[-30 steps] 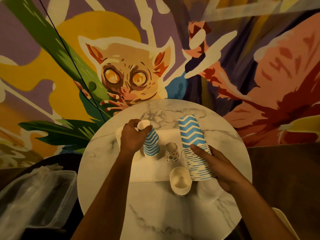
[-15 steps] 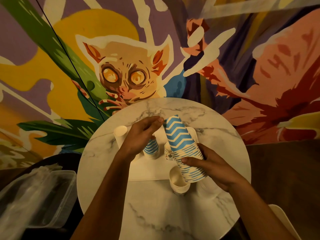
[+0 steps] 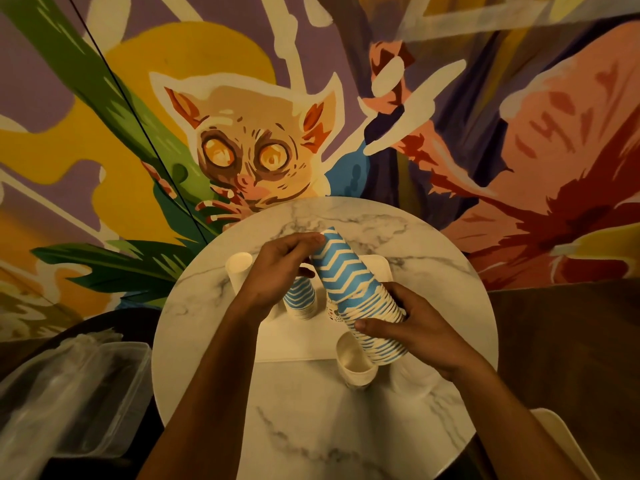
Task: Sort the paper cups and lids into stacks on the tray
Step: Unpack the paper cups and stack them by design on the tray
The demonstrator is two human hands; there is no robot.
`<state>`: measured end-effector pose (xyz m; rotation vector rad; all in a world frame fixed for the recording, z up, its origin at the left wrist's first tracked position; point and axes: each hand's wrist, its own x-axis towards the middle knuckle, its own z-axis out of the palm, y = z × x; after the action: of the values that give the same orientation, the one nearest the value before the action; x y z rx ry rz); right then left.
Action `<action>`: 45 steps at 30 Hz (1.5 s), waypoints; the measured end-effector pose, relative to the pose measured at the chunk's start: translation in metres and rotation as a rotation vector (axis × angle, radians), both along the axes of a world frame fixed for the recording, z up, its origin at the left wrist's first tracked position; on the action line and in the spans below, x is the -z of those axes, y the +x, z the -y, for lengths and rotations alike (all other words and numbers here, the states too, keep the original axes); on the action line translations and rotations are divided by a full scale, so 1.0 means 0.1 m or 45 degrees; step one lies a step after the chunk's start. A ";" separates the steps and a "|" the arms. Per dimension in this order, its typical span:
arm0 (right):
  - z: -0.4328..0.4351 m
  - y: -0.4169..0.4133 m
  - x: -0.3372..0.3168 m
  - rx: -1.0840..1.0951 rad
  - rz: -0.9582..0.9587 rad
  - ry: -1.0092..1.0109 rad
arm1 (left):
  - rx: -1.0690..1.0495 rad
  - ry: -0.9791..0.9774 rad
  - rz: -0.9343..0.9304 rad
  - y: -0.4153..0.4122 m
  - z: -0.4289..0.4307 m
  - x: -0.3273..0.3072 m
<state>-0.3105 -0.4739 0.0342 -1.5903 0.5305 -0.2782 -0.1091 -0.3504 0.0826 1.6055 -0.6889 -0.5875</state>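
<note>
Marble table [image 3: 311, 427], mural wall [image 3: 242, 150], left hand [image 3: 277, 275] pinching, right hand [image 3: 419, 327] gripping cup stack [image 3: 349, 282]

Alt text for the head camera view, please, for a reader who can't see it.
The right hand holds a tilted tall stack of blue zigzag paper cups near its wide end while the left hand grips its narrow top end, above a round marble table. Below them a white tray carries a shorter matching stack.

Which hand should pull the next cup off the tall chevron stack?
Left, probably. The left hand pinches the upper end of the tall chevron stack, close to the short chevron stack, while the right hand is busy holding the rim end.
</note>
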 end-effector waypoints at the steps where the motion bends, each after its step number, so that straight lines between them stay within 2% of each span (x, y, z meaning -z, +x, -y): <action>1: 0.01 0.00 0.01 -0.001 -0.002 -0.010 | -0.034 -0.018 -0.005 0.02 -0.01 -0.02; 6: 0.06 -0.01 0.05 0.120 -0.030 -0.045 | -0.387 -0.113 0.034 0.30 -0.07 -0.09; 8: 0.09 -0.01 0.06 0.186 -0.040 -0.036 | -0.584 -0.047 0.156 0.44 -0.10 -0.07; 10: 0.11 -0.01 0.07 0.219 -0.046 -0.019 | -0.661 0.072 0.318 0.50 -0.10 -0.02; 13: 0.11 0.01 0.06 0.217 -0.047 -0.009 | -0.603 0.319 0.488 0.50 -0.06 0.14; 17: 0.09 0.03 0.05 0.195 -0.061 -0.023 | -0.525 0.530 0.578 0.51 -0.01 0.39; 26: 0.11 0.00 0.07 0.165 -0.050 -0.031 | -0.445 0.633 0.532 0.43 0.06 0.50; 29: 0.10 0.01 0.06 0.145 -0.048 -0.035 | -0.445 0.576 0.559 0.38 0.06 0.43; 32: 0.09 0.03 0.04 0.109 -0.046 -0.038 | -0.322 0.389 0.374 0.30 0.07 0.29; 36: 0.07 0.03 0.01 0.050 -0.030 -0.024 | 0.120 0.214 -0.053 0.16 0.02 0.09; 38: 0.05 0.03 -0.01 0.026 -0.025 -0.026 | 0.204 0.191 -0.111 0.12 0.00 0.09; 45: 0.04 0.02 0.00 0.010 -0.024 -0.047 | 0.166 0.118 -0.150 0.10 0.01 0.14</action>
<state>-0.3083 -0.4782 0.0342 -1.6286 0.5493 -0.2806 -0.0987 -0.3509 0.0688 1.6058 -0.6902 -0.8130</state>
